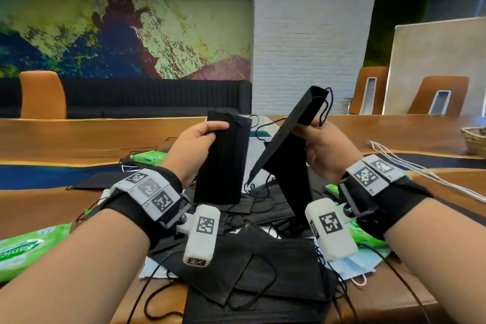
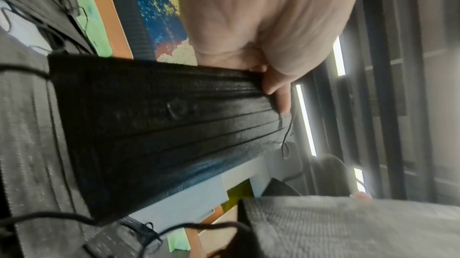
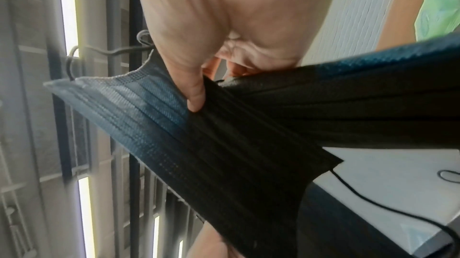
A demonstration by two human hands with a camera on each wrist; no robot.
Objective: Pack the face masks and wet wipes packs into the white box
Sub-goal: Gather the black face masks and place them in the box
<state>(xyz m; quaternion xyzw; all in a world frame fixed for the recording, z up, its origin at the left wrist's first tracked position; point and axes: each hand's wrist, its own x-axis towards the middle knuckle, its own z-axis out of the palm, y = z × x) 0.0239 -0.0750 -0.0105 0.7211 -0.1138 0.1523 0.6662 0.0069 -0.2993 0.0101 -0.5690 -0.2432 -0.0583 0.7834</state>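
Observation:
My left hand pinches the top edge of a black face mask that hangs upright above the table; the left wrist view shows the same mask under my thumb. My right hand grips two black masks held up at an angle, seen close in the right wrist view as black masks. Behind both hands stands the white box, mostly hidden. Several black masks lie heaped on the table below. Green wet wipes packs lie at the left, behind and at the right.
A light blue mask peeks from under the heap. White cords trail across the wooden table at right, near a wicker basket. Orange chairs stand beyond the table.

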